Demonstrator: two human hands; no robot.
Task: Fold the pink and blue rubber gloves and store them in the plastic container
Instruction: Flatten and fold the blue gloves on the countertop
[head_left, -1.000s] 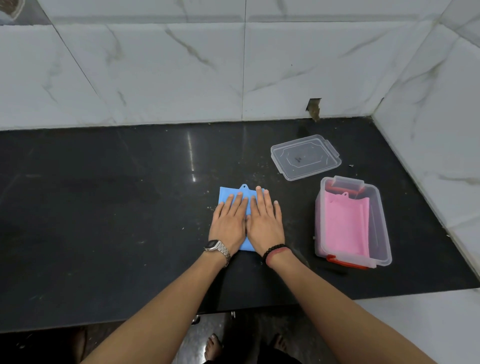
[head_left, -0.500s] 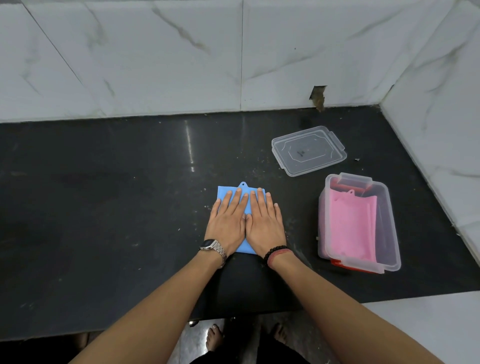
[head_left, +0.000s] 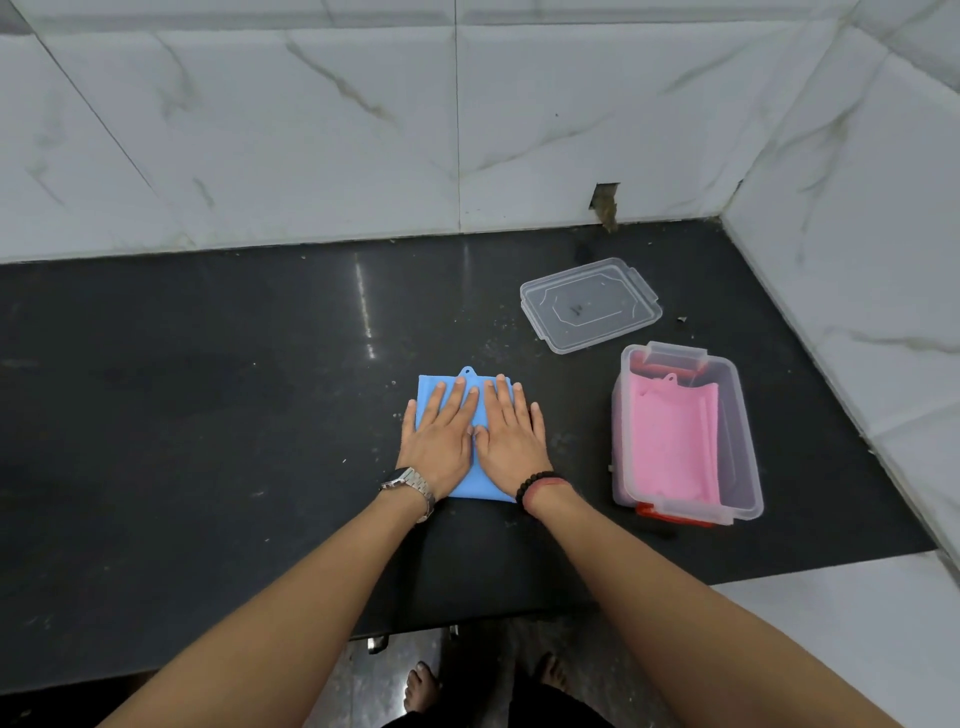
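The folded blue rubber glove (head_left: 429, 386) lies flat on the black counter, its small hanging tab pointing away from me. My left hand (head_left: 439, 436) and my right hand (head_left: 511, 434) rest palm down on it, side by side, fingers straight and slightly spread, covering most of it. To the right stands the clear plastic container (head_left: 748, 441) with red latches, open. The folded pink glove (head_left: 672, 441) lies inside it.
The container's clear lid (head_left: 589, 304) lies on the counter (head_left: 208, 415) behind the container. White marble tile walls close in the back and the right side. The counter's front edge is near my elbows, with bare feet on the floor below.
My hands stay flat on the blue glove, with the fingers reaching a little farther up it. The view has shifted slightly.
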